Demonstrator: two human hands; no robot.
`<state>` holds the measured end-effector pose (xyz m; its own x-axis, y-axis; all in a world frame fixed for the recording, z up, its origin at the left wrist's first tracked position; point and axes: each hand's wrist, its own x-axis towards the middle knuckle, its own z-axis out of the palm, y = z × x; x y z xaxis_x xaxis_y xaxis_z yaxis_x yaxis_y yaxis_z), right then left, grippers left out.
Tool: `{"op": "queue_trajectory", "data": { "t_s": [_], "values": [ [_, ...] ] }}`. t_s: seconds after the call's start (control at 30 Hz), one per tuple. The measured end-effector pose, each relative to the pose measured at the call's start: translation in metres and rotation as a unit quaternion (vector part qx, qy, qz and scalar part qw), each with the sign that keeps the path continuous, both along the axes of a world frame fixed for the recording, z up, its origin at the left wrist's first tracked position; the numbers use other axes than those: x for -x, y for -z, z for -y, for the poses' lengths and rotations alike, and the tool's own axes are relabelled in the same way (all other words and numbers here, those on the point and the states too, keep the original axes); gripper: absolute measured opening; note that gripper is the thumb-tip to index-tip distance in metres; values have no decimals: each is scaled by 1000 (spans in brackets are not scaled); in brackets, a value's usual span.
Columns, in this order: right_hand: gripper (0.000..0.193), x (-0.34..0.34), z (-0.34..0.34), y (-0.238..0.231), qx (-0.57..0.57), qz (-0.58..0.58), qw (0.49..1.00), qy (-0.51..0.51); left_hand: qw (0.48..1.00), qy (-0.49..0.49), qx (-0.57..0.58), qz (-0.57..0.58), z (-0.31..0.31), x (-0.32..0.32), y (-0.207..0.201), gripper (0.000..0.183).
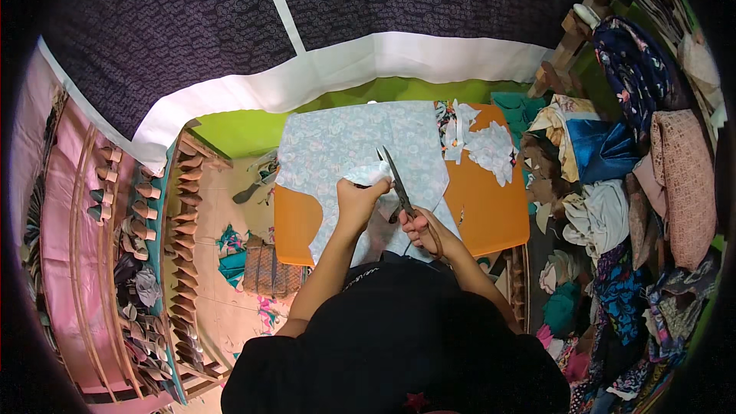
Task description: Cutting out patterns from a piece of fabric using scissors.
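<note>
A pale blue-grey floral fabric [330, 142] lies spread over the orange table [483, 218] in front of me. My left hand [362, 203] pinches a small bunched piece of white fabric [366, 175] above it. In my right hand [425, 230] is a pair of large dark scissors [400, 188], my fingers wrapped round the handles. The blades point away from me and stand slightly apart, close beside the bunched piece. Whether they touch it I cannot tell. The lower part of the spread fabric is partly hidden by my arms and body.
Fabric scraps [491, 152] lie on the table's right side. Piles of folded and crumpled cloth [602, 215] crowd the right. Wooden racks [184, 245] stand at the left. A brown patterned bundle [270, 268] lies on the floor, and a dark curtain [429, 0] hangs beyond the table.
</note>
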<state>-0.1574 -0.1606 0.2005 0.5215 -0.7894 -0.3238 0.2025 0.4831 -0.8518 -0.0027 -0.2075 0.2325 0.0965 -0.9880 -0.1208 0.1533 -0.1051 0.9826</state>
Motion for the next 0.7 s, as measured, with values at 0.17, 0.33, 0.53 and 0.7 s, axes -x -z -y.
{"op": "queue_trajectory", "data": {
  "t_s": [0.17, 0.33, 0.53, 0.7],
  "values": [
    [56, -1, 1, 6, 40, -61, 997, -7, 999, 1, 8, -53, 1, -1, -1, 12],
    [71, -2, -1, -17, 116, -56, 992, -5, 998, 3, -11, -63, 0, -2, -5, 9],
    [71, 2, 2, -12, 153, -129, 980, -2, 998, 16, -21, -50, 0, -6, -2, 8],
    [64, 3, 2, -14, 161, -187, 969, -12, 998, 23, -7, -58, 1, -9, -6, 8]
  ]
}}
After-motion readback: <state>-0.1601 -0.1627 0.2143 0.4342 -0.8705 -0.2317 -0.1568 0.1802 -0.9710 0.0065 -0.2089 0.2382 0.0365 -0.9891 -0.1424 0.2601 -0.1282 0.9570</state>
